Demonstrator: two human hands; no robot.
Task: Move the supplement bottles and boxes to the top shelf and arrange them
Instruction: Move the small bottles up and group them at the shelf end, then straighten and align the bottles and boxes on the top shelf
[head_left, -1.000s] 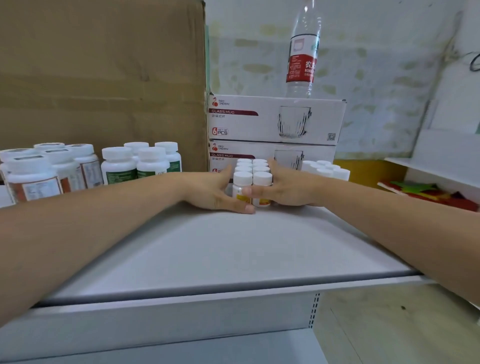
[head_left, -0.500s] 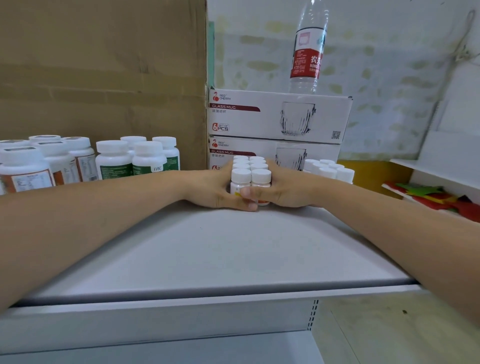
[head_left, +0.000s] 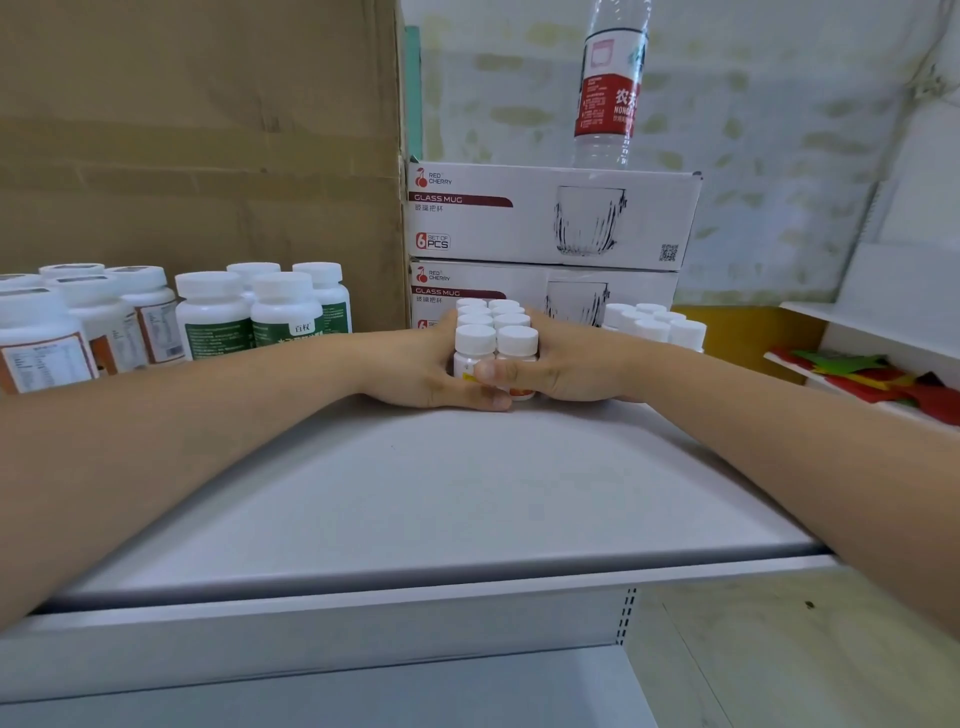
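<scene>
On the top shelf (head_left: 415, 493), before a tall cardboard carton (head_left: 197, 130) and two stacked glass-mug boxes (head_left: 545, 218), larger supplement bottles (head_left: 213, 317) stand grouped at far left. At far centre, the left hand (head_left: 415, 369) and right hand (head_left: 566, 369) clasp a two-wide block of small white-capped bottles (head_left: 496, 332). Their thumbs now cross its near face, where a second ago they barely met. The rows look squeezed tidy, so arranging seems well advanced.

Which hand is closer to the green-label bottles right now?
Left. The left hand grips the small bottle cluster on its left side, just right of the green-label bottles; the right hand grips the cluster's other side, farther off.
</scene>
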